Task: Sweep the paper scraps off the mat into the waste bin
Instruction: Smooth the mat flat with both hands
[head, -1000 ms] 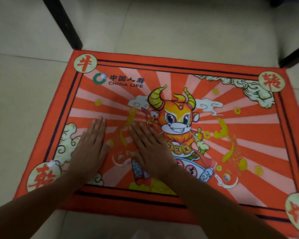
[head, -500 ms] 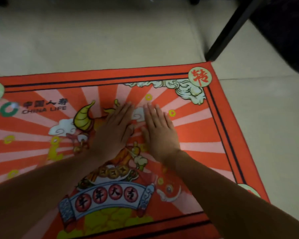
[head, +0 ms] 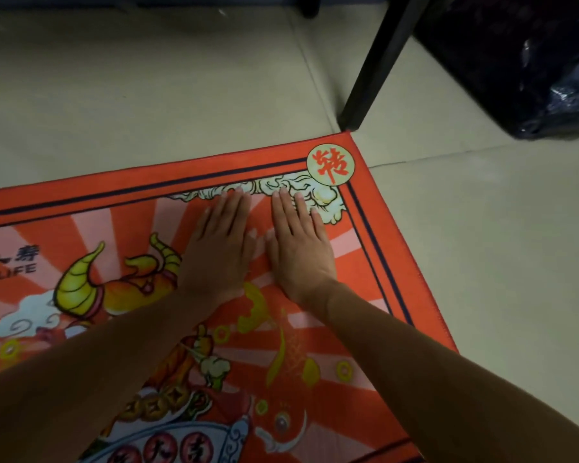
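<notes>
Both hands flat on mat (head: 365,248); black leg (head: 378,61), bin bag (head: 532,61) beyond corner.

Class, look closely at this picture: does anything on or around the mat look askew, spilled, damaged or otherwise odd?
Nothing stands out. The mat lies flat on the floor, undamaged, with both hands, left and right, pressed flat near its far right corner. No paper scraps are visible.

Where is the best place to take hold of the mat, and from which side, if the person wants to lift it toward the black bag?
Probably the far right corner of the mat, taken from the floor side by the right hand. That corner lies free on the tiles, nearest the black bag; the table leg stands close behind it, so come from the right. Both hands, the left hand too, lie flat now.
</notes>
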